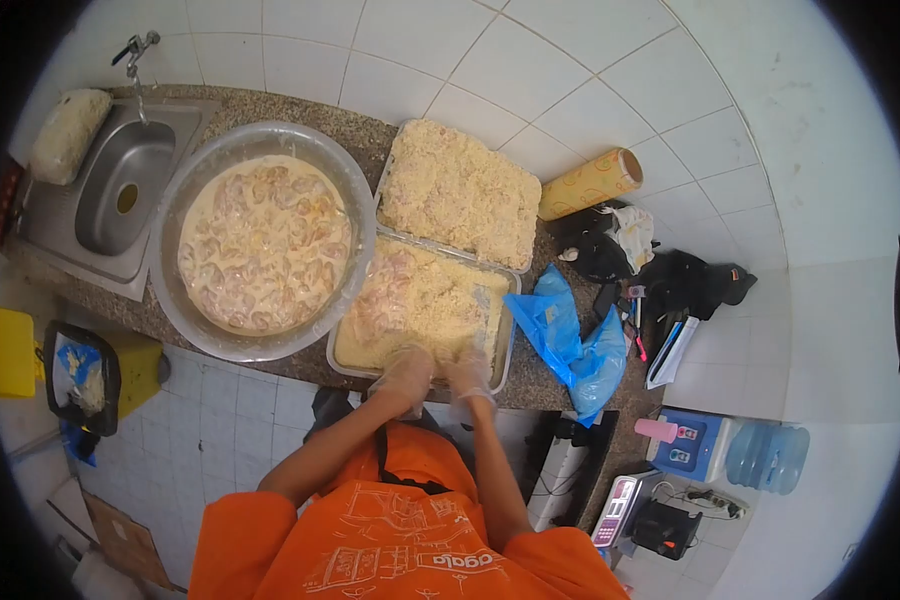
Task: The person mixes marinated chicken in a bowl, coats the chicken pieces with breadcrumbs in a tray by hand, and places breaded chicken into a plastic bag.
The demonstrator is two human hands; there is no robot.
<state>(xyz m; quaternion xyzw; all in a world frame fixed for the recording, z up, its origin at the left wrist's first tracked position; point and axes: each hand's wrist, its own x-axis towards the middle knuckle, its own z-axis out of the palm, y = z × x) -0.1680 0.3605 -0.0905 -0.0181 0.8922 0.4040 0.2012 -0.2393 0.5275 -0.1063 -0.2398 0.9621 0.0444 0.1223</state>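
Note:
My left hand (407, 374), in a clear plastic glove, reaches over the front edge of a rectangular tray (342, 366). Its fingers curl down at the pale breading crumbs (425, 318), and what they hold, if anything, is hidden. Close beside it, my right hand (467, 377) wears the same kind of glove, fingers stretched forward into the crumbs. Pinkish raw meat pieces (385, 285) lie at the tray's left side, partly coated. Left of the tray stands a large metal basin (238, 345) holding meat pieces in creamy batter (265, 245).
Behind, a second tray holds heaped crumb-coated pieces (460, 190). To the right are a wrap roll (595, 183), blue plastic bags (570, 345) and black bags (695, 285). A sink (120, 200) adjoins the basin. A scale (618, 508) and water dispenser (685, 443) stand at right.

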